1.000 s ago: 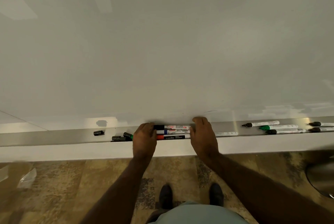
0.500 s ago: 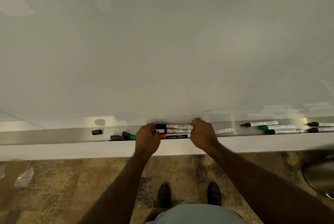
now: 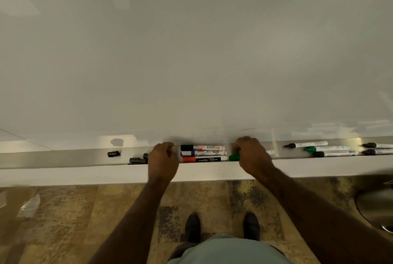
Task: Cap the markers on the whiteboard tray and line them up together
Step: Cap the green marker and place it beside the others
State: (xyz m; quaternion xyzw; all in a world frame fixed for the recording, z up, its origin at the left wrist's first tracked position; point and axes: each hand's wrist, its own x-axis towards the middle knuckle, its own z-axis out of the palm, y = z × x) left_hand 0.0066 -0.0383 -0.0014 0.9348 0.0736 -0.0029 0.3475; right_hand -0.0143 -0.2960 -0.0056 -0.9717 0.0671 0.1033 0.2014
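Green shows at the right hand [image 3: 252, 157]: a green-capped marker [image 3: 234, 157], absent half a second ago, now sits gripped in its curled fingers beside the three aligned capped markers [image 3: 203, 153] on the tray [image 3: 63, 157]. The left hand [image 3: 162, 158] has drawn back, fingers curled, holding nothing visible. Uncapped markers [image 3: 319, 148] wait far right.

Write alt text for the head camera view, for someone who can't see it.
Two hands, left hand and right hand, flank three capped markers lined up on a whiteboard tray. The right grips a green-capped marker; loose caps lie left, uncapped markers right.
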